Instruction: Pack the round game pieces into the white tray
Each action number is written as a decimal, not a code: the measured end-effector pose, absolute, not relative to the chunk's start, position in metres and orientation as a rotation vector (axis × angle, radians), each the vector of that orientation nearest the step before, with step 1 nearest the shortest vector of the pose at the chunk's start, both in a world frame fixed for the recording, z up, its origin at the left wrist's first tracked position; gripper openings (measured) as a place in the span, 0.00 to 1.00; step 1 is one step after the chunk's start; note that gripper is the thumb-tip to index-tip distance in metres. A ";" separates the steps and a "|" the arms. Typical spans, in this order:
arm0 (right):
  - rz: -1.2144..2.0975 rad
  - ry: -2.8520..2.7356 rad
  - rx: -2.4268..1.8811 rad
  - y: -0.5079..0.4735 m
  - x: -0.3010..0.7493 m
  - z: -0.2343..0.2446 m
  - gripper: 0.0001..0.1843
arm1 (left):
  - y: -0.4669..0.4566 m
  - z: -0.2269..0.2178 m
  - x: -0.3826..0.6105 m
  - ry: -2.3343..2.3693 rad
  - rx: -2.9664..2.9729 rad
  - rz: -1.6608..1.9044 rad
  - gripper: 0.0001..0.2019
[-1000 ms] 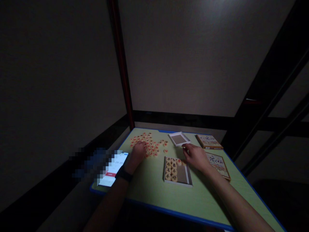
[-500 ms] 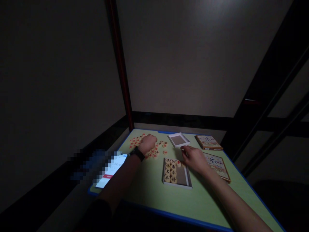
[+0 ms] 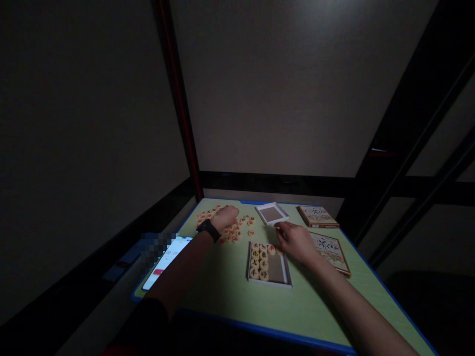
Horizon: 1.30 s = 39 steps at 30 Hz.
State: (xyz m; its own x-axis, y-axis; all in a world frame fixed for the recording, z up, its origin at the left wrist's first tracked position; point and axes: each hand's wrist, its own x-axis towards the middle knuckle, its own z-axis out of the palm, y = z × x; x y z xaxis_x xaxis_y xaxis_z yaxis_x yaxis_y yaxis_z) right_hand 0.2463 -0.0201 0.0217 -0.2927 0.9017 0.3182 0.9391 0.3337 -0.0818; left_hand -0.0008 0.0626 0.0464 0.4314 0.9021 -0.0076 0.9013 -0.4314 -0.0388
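My left hand (image 3: 225,217), with a dark watch at its wrist, is curled over the spread of round Chinese chess pieces (image 3: 234,232) at the far left of the table. Its fingertips are hidden behind the hand. My right hand (image 3: 297,242) hovers by the upper right corner of a shallow open box (image 3: 280,272), thumb and fingers pinched together; what is between them is too small to make out. Inside that box, black-marked pieces (image 3: 263,264) fill two columns on the left. A red-marked piece (image 3: 271,249) sits in the top row, beside another partly hidden by my hand.
An upturned box lid (image 3: 272,213) lies at the back. Two illustrated boxes or covers stand at the right, one behind (image 3: 318,216) and one nearer (image 3: 330,252), partly behind my right arm. A lit phone (image 3: 166,259) rests at the left edge of the green table (image 3: 230,306).
The view has shifted slightly, so everything sits a little further left. Both hands keep nearly the same places over the pieces and beside the box.
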 end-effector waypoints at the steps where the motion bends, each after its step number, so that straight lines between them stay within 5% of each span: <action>1: -0.177 -2.295 -1.645 -0.020 0.246 0.021 0.14 | 0.060 0.048 -0.001 -1.656 -2.623 0.054 0.09; 27: -0.169 -2.348 -1.613 -0.019 0.246 0.019 0.12 | 0.065 0.033 -0.011 -1.436 -2.908 0.108 0.22; 39: -0.134 -2.336 -1.637 -0.020 0.245 0.021 0.12 | 0.059 0.038 -0.003 -1.437 -2.821 0.079 0.12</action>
State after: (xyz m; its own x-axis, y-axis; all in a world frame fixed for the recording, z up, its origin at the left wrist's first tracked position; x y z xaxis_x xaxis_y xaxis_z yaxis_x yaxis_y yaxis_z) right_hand 0.2453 -0.0195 0.0212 -0.3154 0.9057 0.2831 0.9322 0.3516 -0.0863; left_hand -0.0029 0.0588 0.0381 0.5871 0.8076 -0.0558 0.8088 -0.5881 -0.0001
